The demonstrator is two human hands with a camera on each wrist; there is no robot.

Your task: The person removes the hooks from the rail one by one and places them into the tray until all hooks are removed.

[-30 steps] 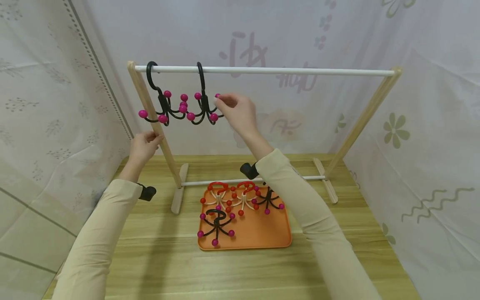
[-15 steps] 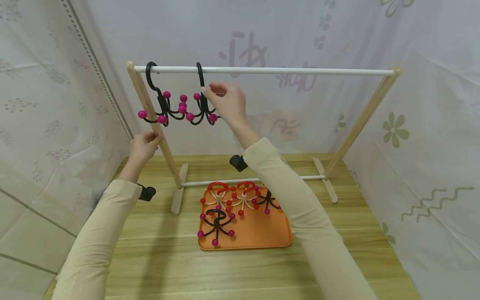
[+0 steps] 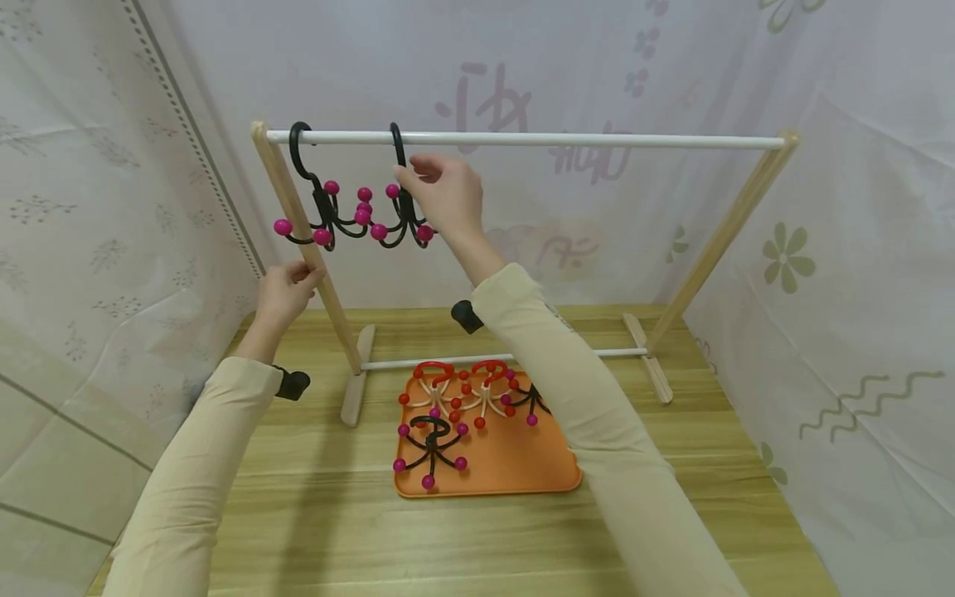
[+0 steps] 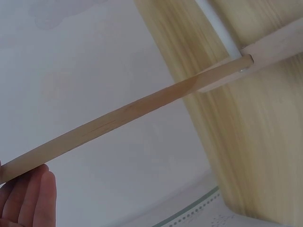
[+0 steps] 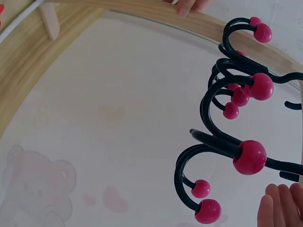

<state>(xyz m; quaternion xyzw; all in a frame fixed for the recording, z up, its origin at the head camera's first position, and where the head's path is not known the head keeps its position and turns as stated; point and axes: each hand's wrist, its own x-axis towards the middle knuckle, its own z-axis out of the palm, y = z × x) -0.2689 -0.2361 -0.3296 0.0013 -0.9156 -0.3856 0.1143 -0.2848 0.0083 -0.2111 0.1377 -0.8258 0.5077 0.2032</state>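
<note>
At the left end of a clothes rack, my left hand (image 3: pixel 285 290) pinches the wooden post (image 3: pixel 328 303); in the left wrist view its fingers (image 4: pixel 43 198) lie against the post's edge. My right hand (image 3: pixel 448 195) is beside the stem of a black multi-hook hanger (image 3: pixel 406 207) with pink balls. Its thumb tip overlaps the stem in the head view, while the right wrist view shows nearly straight fingers (image 5: pixel 279 203) just off it. This hanger hangs from the white rail (image 3: pixel 559 141). A matching black hanger (image 3: pixel 326 207) hangs to its left, near the post.
An orange tray (image 3: pixel 515 473) lies on the wooden table below the rack. It bears a black hanger (image 3: pixel 431 444), two white hangers (image 3: pixel 485 398) with red hooks, and another black one (image 3: pixel 533 396) partly behind my right sleeve. The rack's right post (image 3: pixel 716 245) stands farther right.
My right hand has moved left and up, from a pink ball at the second hanger's right side to its stem. My left hand and both hanging hangers stay nearly where they were.
</note>
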